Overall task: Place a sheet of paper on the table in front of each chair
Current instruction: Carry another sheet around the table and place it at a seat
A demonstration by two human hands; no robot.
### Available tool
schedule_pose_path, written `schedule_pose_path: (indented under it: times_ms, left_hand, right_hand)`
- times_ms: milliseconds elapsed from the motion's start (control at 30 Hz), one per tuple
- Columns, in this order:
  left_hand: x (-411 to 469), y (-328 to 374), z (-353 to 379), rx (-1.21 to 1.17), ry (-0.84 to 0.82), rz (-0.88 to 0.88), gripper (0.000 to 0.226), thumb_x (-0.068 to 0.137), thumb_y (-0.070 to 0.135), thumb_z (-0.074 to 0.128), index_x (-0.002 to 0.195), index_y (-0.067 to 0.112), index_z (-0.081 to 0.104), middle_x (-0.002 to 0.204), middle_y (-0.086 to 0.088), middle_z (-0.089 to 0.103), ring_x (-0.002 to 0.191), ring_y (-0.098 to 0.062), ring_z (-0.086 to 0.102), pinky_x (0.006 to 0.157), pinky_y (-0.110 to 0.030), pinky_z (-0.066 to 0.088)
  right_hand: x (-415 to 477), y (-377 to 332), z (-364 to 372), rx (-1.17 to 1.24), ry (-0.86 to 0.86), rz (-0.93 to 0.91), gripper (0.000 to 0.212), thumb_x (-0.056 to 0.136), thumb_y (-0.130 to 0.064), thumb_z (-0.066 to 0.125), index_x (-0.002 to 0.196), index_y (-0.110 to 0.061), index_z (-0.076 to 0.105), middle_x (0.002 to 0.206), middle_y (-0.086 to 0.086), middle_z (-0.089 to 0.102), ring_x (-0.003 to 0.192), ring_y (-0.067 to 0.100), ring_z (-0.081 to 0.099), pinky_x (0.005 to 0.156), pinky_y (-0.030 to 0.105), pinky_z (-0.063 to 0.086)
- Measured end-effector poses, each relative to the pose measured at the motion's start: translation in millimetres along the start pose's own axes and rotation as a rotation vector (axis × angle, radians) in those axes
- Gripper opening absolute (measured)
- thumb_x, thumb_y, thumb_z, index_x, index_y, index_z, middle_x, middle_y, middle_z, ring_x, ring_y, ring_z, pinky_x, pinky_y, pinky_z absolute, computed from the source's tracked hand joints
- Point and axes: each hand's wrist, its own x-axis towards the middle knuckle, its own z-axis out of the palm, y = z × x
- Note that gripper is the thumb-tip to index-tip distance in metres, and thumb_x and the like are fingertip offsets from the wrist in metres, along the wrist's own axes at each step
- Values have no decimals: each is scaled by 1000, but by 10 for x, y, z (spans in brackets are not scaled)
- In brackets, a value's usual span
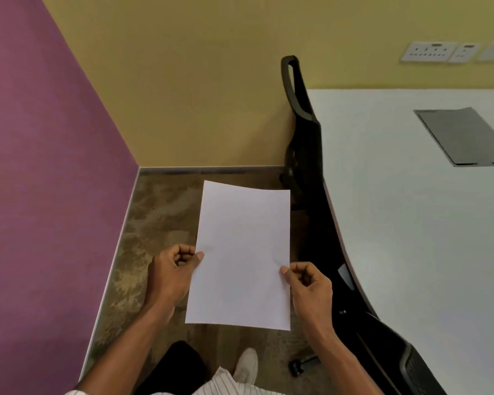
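Note:
A blank white sheet of paper [241, 255] hangs flat in the air over the floor, left of the table. My left hand [173, 270] pinches its left edge. My right hand [308, 283] pinches its right edge. The white table [417, 223] fills the right side of the view, its curved dark edge running from top to bottom. A black chair [304, 129] stands pushed against the table's left edge at the far end. Part of a second black chair [391, 349] shows at the near right, below my right forearm.
A grey cable hatch [462, 135] is set into the tabletop at the far right. A purple wall [40, 181] closes the left side and a yellow wall [197, 81] the far side, with sockets [439, 52]. Brown carpet lies beneath the sheet.

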Motion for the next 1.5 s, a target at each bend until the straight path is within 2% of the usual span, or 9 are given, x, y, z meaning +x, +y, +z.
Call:
schedule_pose_path:
  times_ms: [333, 500, 700, 900, 967, 1133, 1200, 1367, 1500]
  left_hand:
    - [1220, 532, 527, 48, -196, 69, 6, 93, 21, 82, 93, 18, 76, 92, -1, 79, 87, -22, 77, 72, -35, 64]
    - [1907, 932, 841, 85, -357, 137, 7, 94, 21, 81, 93, 19, 75, 94, -1, 77, 90, -22, 75, 71, -31, 60]
    - [2577, 1657, 1117, 112, -555, 238, 6, 94, 22, 81, 93, 18, 76, 94, -1, 78, 90, -22, 75, 75, -34, 64]
    - [2966, 2376, 1524, 48, -718, 247, 8, 95, 23, 81, 96, 16, 78, 96, -3, 80, 93, -26, 79, 84, -44, 68]
    - [2969, 2545, 1625, 25, -739, 246, 8, 95, 22, 81, 97, 15, 78, 97, -4, 81, 93, -27, 79, 84, -45, 68]
    - [3062, 3057, 1964, 24, -772, 310, 10, 94, 24, 81, 96, 14, 78, 93, -1, 82, 89, -25, 80, 69, -31, 63]
    - [3122, 3290, 2266, 35, -796, 340, 11, 94, 25, 81, 98, 15, 79, 94, -1, 82, 89, -23, 80, 69, -29, 62]
    - [3235, 3728, 2870, 65, -788, 366, 12, 93, 27, 82, 98, 16, 79, 95, -3, 81, 91, -25, 79, 78, -38, 66]
    - [3329, 4002, 3435, 150, -773, 423, 13, 95, 30, 79, 98, 18, 77, 94, -3, 79, 79, -9, 76, 59, -19, 54]
  right_hand:
    - [727, -246, 293, 75, 207, 76, 6, 97, -21, 79, 94, -16, 77, 95, 1, 80, 90, 25, 77, 84, 46, 67]
    - [1167, -495, 435, 166, 351, 91, 5, 96, -19, 80, 91, -19, 79, 95, 3, 80, 93, 30, 77, 80, 42, 65]
    - [1537, -875, 514, 255, 547, 123, 4, 93, -23, 84, 92, -21, 80, 98, 3, 82, 95, 28, 77, 88, 47, 63]
    - [1848, -1298, 525, 319, 708, 85, 6, 93, -18, 83, 93, -15, 78, 97, 5, 81, 87, 18, 74, 79, 33, 57]
    - [1937, -1406, 458, 337, 737, 68, 5, 93, -19, 84, 91, -17, 79, 96, 4, 81, 87, 19, 74, 79, 32, 58]
    - [2253, -1672, 228, 412, 783, 53, 5, 93, -16, 83, 93, -12, 79, 94, 5, 82, 88, 21, 75, 82, 39, 62]
    - [2498, -1703, 12, 419, 801, 37, 4, 94, -14, 82, 93, -12, 78, 91, 2, 82, 85, 19, 74, 77, 36, 61]
    - [3071, -1761, -390, 419, 803, 24, 4, 93, -14, 82, 93, -12, 79, 89, 2, 81, 84, 18, 74, 74, 34, 60]
    - [3597, -1756, -723, 440, 776, 45, 6, 94, -14, 82, 96, -10, 79, 93, 8, 80, 86, 25, 75, 76, 36, 60]
